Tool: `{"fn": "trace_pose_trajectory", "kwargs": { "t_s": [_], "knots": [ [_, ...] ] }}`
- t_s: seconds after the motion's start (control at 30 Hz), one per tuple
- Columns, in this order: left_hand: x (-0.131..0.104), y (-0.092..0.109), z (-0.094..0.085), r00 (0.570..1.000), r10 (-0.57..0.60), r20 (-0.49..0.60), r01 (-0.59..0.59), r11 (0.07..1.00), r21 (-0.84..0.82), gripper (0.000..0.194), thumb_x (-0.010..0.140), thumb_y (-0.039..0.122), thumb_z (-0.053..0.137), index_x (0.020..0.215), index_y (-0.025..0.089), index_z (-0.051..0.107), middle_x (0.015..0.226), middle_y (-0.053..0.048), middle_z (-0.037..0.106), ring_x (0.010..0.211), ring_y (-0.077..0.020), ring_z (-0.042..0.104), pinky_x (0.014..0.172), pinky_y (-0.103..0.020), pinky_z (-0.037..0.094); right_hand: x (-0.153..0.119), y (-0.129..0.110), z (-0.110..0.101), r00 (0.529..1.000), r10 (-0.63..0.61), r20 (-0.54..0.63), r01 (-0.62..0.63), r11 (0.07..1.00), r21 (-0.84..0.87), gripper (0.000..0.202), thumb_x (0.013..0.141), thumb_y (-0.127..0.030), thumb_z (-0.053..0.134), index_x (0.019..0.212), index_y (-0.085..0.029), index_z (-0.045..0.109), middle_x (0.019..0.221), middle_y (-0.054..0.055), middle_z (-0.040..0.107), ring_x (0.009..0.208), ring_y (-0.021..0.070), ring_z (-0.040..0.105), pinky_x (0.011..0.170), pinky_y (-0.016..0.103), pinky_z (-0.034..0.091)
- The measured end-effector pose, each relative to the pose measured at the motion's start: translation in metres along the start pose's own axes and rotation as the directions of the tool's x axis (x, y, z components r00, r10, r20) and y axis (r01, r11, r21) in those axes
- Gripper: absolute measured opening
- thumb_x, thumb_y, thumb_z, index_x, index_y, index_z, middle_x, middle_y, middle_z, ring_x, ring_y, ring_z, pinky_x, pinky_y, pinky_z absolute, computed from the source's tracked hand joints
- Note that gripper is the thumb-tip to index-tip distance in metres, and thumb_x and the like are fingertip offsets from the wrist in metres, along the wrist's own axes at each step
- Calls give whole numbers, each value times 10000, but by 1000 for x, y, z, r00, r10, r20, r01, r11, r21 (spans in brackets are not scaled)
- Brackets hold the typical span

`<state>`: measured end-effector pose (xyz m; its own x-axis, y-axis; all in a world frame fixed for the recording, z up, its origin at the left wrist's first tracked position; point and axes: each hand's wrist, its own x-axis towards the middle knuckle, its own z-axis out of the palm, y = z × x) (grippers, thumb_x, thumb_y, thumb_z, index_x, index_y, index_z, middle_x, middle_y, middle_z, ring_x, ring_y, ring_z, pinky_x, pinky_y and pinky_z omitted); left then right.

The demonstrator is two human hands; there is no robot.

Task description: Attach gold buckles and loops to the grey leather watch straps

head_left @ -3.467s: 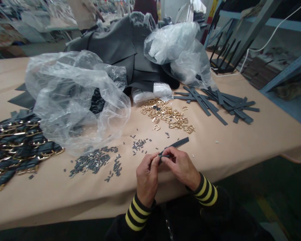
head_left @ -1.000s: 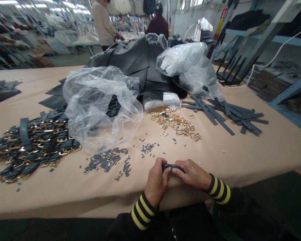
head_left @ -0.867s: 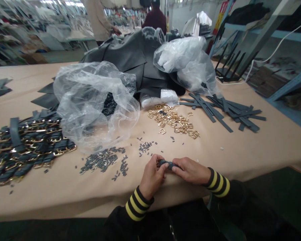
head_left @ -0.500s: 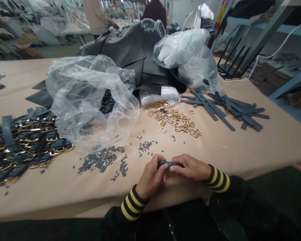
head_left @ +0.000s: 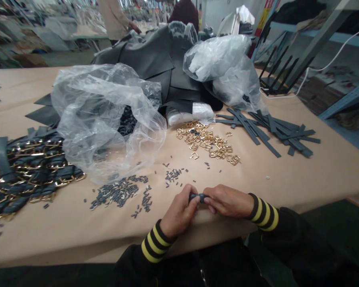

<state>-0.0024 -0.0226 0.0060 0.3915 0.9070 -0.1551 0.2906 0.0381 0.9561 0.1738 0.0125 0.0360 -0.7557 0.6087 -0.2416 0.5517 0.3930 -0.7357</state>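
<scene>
Both hands meet near the table's front edge around a dark grey strap (head_left: 201,197), mostly covered by my fingers. My left hand (head_left: 181,209) pinches its left end between thumb and fingers. At the other end, my right hand (head_left: 227,201) has its fingers closed on the same strap. Whether a buckle sits within the grip I cannot make out. Beyond my hands lie a small scatter of dark grey loops (head_left: 173,175) and, to the left, a larger heap of such loops (head_left: 118,193). Gold buckles (head_left: 217,143) form a loose pile farther back.
Finished-looking straps with gold buckles (head_left: 26,167) are stacked at left. A clear plastic bag (head_left: 107,115) and a second plastic bag (head_left: 227,63) flank grey sheet material (head_left: 149,52). Loose grey strips (head_left: 281,131) lie right, before a black router (head_left: 272,83). A person stands behind.
My right hand has shifted slightly, its fingers now curled further over the strap's right end, which showed more before. My left hand keeps its grip. The view has moved a little.
</scene>
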Motion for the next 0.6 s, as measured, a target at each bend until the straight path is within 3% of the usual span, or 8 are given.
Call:
{"fn": "trace_pose_trajectory", "kwargs": {
  "t_s": [0.13,0.27,0.43,0.6],
  "knots": [
    [4,2,-7,987,-66,150,107,952,-286,158,847,333,420,826,191,354,612,59,498,375,-44,410,396,-174,292,1,-2,-3,998,-9,-65,10,1000,3,180,825,-185,429,659,-143,486,553,-33,439,503,77,389,492,194,275],
    [4,3,-10,973,-54,225,136,919,-369,212,830,371,459,830,187,354,625,57,498,380,-38,432,397,-168,292,1,2,-3,1000,-7,-6,8,993,121,188,824,-209,426,658,-142,485,534,-56,378,487,65,342,461,180,262],
    [2,2,-7,972,-30,232,105,942,-319,149,861,326,406,866,197,333,648,57,474,414,-47,437,427,-181,314,0,9,4,999,24,-29,-18,978,208,303,844,-353,424,643,-135,487,528,-58,347,489,62,321,446,177,251],
    [-3,6,-1,993,29,113,-27,999,-22,79,878,247,340,936,194,340,674,33,474,501,-89,450,505,-224,370,-2,3,6,984,69,-166,-64,997,32,207,776,-222,472,586,-140,482,495,-51,385,466,61,354,459,190,239]
  ]
}}
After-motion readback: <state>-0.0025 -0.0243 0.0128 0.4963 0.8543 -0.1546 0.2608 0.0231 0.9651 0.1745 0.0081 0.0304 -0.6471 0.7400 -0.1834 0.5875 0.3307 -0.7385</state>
